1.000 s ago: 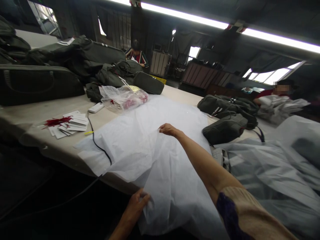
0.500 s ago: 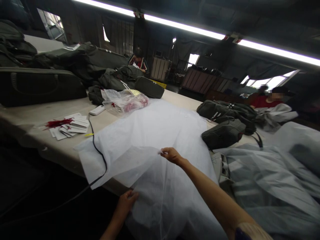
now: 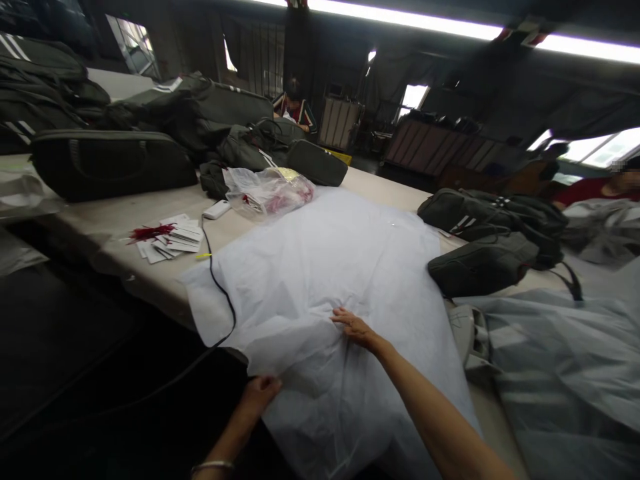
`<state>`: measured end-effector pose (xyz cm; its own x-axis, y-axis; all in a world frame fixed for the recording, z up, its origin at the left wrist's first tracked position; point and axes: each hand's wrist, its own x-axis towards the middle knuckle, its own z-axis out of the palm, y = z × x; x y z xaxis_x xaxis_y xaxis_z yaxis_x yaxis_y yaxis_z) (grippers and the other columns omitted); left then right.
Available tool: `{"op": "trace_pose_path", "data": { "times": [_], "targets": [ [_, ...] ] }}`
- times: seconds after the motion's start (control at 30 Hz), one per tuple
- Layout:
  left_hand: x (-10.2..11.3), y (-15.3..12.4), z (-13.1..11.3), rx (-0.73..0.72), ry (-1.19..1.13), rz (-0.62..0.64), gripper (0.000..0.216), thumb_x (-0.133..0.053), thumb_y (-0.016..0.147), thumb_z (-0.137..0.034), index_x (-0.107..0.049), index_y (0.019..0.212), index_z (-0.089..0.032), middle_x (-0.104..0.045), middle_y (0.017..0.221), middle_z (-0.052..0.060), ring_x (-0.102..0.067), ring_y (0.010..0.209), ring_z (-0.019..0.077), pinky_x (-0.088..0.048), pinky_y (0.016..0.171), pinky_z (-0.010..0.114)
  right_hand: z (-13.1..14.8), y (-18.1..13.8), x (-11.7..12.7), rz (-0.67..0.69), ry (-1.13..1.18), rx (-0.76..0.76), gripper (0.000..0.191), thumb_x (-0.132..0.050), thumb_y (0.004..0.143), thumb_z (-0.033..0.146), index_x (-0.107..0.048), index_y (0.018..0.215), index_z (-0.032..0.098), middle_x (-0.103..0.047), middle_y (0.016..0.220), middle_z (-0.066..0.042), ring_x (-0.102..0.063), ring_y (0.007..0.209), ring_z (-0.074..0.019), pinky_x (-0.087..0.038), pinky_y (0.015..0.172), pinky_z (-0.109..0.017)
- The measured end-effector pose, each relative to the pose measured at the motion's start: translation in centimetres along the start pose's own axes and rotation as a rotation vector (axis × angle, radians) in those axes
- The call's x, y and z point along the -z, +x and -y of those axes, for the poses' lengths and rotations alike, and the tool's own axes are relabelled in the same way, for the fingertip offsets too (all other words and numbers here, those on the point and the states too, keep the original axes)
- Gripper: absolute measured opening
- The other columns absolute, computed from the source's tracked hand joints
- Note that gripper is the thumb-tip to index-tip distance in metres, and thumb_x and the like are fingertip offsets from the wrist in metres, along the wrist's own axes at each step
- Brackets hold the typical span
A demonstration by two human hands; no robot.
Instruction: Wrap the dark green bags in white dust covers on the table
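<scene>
A stack of thin white tissue sheets (image 3: 330, 267) lies over the near edge of a long beige table (image 3: 125, 217) and hangs off it. My right hand (image 3: 354, 327) rests on the top sheet near its middle, fingers stretched and pinching a fold of paper. My left hand (image 3: 260, 395) is below the table edge, closed on the hanging lower left part of the same sheet. A black cable (image 3: 220, 293) runs across the left corner of the sheets and drops off the table.
Dark green bags (image 3: 110, 163) are piled at the back left, and more bags (image 3: 483, 263) lie right of the sheets. White cards with red tassels (image 3: 167, 240), a clear plastic bag (image 3: 270, 192) and a white remote (image 3: 216, 210) lie behind. Grey plastic covers (image 3: 560, 360) fill the right. Two people sit farther off.
My right hand has pulled the top sheet back toward me, from the middle of the stack to near the table edge. My left hand keeps its hold on the hanging edge.
</scene>
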<state>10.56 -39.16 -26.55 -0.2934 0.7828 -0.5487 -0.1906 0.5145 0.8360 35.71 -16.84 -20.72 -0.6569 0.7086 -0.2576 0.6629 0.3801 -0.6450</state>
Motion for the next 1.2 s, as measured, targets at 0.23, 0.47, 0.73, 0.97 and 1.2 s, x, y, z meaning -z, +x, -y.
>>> {"op": "trace_pose_path", "data": {
  "times": [0.23, 0.47, 0.73, 0.97, 1.2],
  "targets": [
    [2.3, -2.6, -1.4, -0.014, -0.429, -0.058, 0.076, -0.059, 0.065, -0.083, -0.062, 0.107, -0.021, -0.067, 0.116, 0.012, -0.061, 0.112, 0.0307, -0.051, 0.092, 0.045, 0.4, 0.6, 0.2, -0.034, 0.090, -0.073, 0.037, -0.054, 0.085, 0.042, -0.073, 0.108, 0.022, -0.059, 0.136, -0.007, -0.039, 0.139, -0.0241, -0.029, 0.117, -0.043],
    [4.1, -2.3, -6.2, -0.100, -0.555, -0.076, 0.090, -0.051, 0.062, -0.090, -0.059, 0.115, -0.017, -0.059, 0.131, 0.018, -0.053, 0.125, 0.0344, -0.042, 0.105, 0.051, 0.9, 0.4, -0.9, -0.120, 0.082, -0.087, 0.032, -0.056, 0.082, 0.043, -0.074, 0.099, 0.024, -0.059, 0.136, -0.008, -0.042, 0.137, -0.0246, -0.028, 0.117, -0.045],
    [8.8, -0.4, -10.9, -0.125, -0.392, -0.379, 0.068, -0.041, 0.085, -0.075, -0.051, 0.128, -0.023, -0.055, 0.138, 0.013, -0.052, 0.126, 0.0296, -0.047, 0.097, 0.045, 1.1, 0.2, -1.4, -0.160, 0.039, -0.035, 0.033, -0.074, 0.064, 0.035, -0.069, 0.093, 0.022, -0.057, 0.135, -0.012, -0.046, 0.132, -0.0283, -0.032, 0.113, -0.044],
    [7.3, -2.0, -7.9, 0.059, -0.315, -0.182, 0.062, -0.087, 0.053, -0.050, -0.069, 0.097, -0.012, -0.074, 0.090, 0.013, -0.069, 0.082, 0.0299, -0.055, 0.070, 0.040, 1.0, 0.5, -1.2, -0.143, 0.008, -0.030, 0.035, -0.078, 0.061, 0.033, -0.067, 0.092, 0.023, -0.058, 0.131, -0.010, -0.048, 0.127, -0.0276, -0.034, 0.111, -0.043],
    [5.2, -3.6, -3.0, 0.027, -0.351, -0.266, 0.063, -0.086, 0.050, -0.056, -0.066, 0.095, -0.016, -0.074, 0.086, 0.006, -0.069, 0.080, 0.0252, -0.056, 0.070, 0.035, 1.0, 0.6, -1.2, -0.149, 0.003, -0.037, 0.030, -0.076, 0.067, 0.039, -0.067, 0.090, 0.022, -0.057, 0.131, -0.010, -0.049, 0.125, -0.0259, -0.034, 0.111, -0.042]
  ]
}}
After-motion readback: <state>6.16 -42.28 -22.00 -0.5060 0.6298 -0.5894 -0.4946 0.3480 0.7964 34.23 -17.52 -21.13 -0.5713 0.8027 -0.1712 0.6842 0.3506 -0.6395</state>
